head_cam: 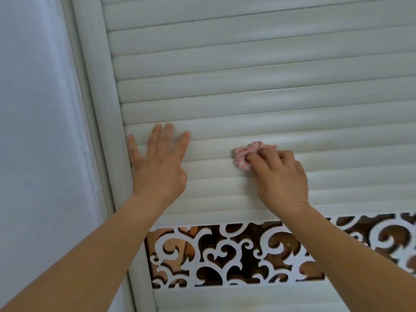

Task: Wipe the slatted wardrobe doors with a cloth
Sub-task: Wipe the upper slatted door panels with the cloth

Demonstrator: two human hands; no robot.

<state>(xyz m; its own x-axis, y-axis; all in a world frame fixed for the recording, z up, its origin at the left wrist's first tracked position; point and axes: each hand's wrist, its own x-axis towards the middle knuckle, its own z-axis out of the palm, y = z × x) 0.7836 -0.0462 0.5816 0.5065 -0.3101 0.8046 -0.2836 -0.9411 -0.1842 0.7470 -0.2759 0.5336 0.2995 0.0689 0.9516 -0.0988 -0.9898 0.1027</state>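
Note:
The pale slatted wardrobe door (pixel 258 91) fills most of the view. My right hand (pixel 279 174) grips a bunched pink-and-white cloth (pixel 244 154) and holds it against a slat in the lower part of the door. My left hand (pixel 158 163) lies flat on the slats near the door's left frame, fingers spread and straight, a short way left of the cloth.
A white cut-out scroll panel (pixel 236 251) with a brownish reflective backing runs across the door below my hands, with more slats under it. The door's rounded frame post (pixel 99 104) stands at the left, beside a plain white wall (pixel 33 131).

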